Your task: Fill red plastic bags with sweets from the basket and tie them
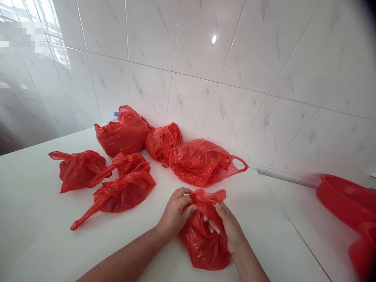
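A red plastic bag (pixel 207 250) with something bulky inside rests on the white table near its front. My left hand (pixel 178 213) pinches the bag's gathered neck from the left, thumb and fingers closed on the film. On the other side, my right hand (pixel 229 227) grips the neck too, with some fingertips showing through a fold in the plastic. A short loose end of the bag sticks up between both hands. What the bag holds is hidden by the red film.
Several more red bags lie behind and to the left: a knotted bag (pixel 126 192), another tied bag (pixel 82 168), a large bag (pixel 123 135) and a looped-handle bag (pixel 202 162). A tiled wall (pixel 194 105) backs the white table (pixel 141 250). Red plastic baskets (pixel 346 199) stand at right.
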The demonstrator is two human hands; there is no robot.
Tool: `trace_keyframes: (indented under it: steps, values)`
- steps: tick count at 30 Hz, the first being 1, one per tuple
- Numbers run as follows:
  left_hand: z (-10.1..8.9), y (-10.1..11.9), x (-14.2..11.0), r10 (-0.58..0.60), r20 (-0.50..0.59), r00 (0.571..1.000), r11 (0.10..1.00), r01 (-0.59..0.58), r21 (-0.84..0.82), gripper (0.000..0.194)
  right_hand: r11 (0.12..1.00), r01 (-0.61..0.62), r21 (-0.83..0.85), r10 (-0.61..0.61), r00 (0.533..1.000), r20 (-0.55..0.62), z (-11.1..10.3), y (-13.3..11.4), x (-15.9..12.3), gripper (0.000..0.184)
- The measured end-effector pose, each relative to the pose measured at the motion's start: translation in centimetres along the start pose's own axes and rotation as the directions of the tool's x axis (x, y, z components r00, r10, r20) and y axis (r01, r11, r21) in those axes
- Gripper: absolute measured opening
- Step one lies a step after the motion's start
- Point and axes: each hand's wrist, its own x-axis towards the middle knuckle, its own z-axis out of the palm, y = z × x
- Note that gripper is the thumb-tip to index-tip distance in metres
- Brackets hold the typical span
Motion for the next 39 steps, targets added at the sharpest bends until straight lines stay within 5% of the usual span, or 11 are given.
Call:
trace_keyframes:
  steps: [4, 8, 14, 18, 23, 30, 34, 39]
  values:
    - [0.0, -0.4, 0.0, -0.125, -0.014, 0.992, 0.988, 0.123, -0.091, 0.020, 1.000, -0.012, 0.008, 0.011, 0.999, 0.035, -0.6, 0.4, 0.1, 0.058]
    - [-0.1, 0.0, 0.0, -0.188, 0.007, 0.982, 0.968, 0.186, -0.170, 0.016, 0.990, -0.008, -0.143, 0.014, 0.999, 0.040, -0.6, 0.0, 0.0, 0.028]
    - [-0.1, 0.7, -0.2, -0.326, 0.225, 0.918, 0.852, 0.388, -0.352, 0.014, 0.936, 0.016, -0.353, -0.043, 0.997, -0.067, 0.6, -1.4, -0.3, 0.024]
    - [0.0, 1.0, -0.5, -0.234, 0.215, 0.948, 0.924, 0.285, -0.256, 0.015, 0.802, 0.058, -0.594, -0.246, 0.939, -0.241, 0.1, -0.5, 0.3, 0.032]
    - [0.0, 1.6, -0.8, -0.063, 0.230, 0.971, 0.987, 0.095, -0.130, 0.014, 0.687, 0.029, -0.726, -0.360, 0.882, -0.305, -0.7, 0.0, 0.7, 0.015]
    - [-0.1, 1.7, -0.8, 0.081, 0.253, 0.964, 0.996, -0.067, -0.062, 0.010, 0.837, 0.038, -0.545, -0.244, 0.919, -0.311, -0.9, -0.4, 0.7, 0.026]
    - [-0.3, 1.2, -0.6, 0.071, 0.206, 0.976, 0.996, -0.060, -0.058, 0.009, 0.979, 0.046, -0.197, -0.091, 0.970, -0.225, -1.2, -1.0, 0.5, 0.034]
    - [-0.7, 1.2, -0.4, 0.103, 0.113, 0.988, 0.995, -0.102, -0.021, 0.007, 0.990, 0.111, 0.082, -0.086, 0.961, -0.262, -1.9, -1.9, 0.3, 0.027]
